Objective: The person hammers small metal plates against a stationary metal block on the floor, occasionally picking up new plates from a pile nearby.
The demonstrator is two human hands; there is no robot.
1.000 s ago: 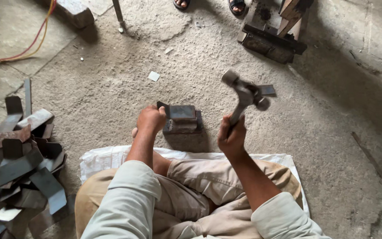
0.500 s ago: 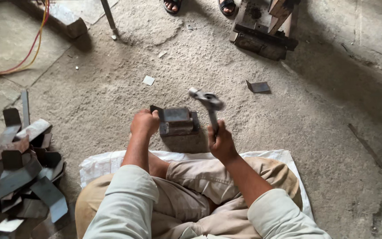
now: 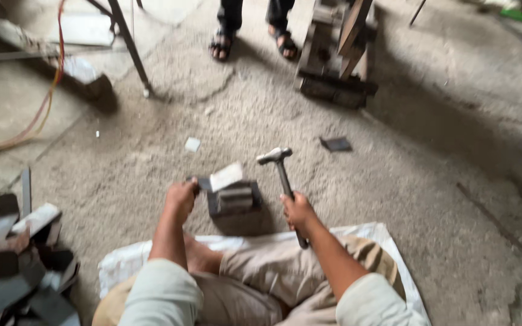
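Grey, gritty concrete floor (image 3: 430,199) surrounds a person seated on a white woven sack (image 3: 388,241), knees in beige trousers drawn up toward the work. Directly ahead of the knees sits a dark, blocky steel anvil piece (image 3: 235,202), and on its top, tilted up at one end, lies a pale flat metal plate (image 3: 225,176) whose dark left end runs out toward the left hand (image 3: 182,194). That hand's fingers are curled together and clamped on the plate's end, just beside the block. The right hand (image 3: 297,210) has its fingers wrapped tight around the dark shaft of a steel-headed hammer (image 3: 279,166); the head stands raised to the right of the plate, near it but apart, and the shaft's butt pokes out below the fist. At far left, a heap of dark, flat metal offcuts (image 3: 13,253) lies well apart from the block. A small dark square plate (image 3: 335,143) and a small pale scrap (image 3: 192,144) rest on the floor beyond the hammer. Farther back stand another person's sandalled feet (image 3: 252,43), a rusty heavy machine base (image 3: 333,54) and an orange cable (image 3: 43,102). Motion blur hides finer detail.
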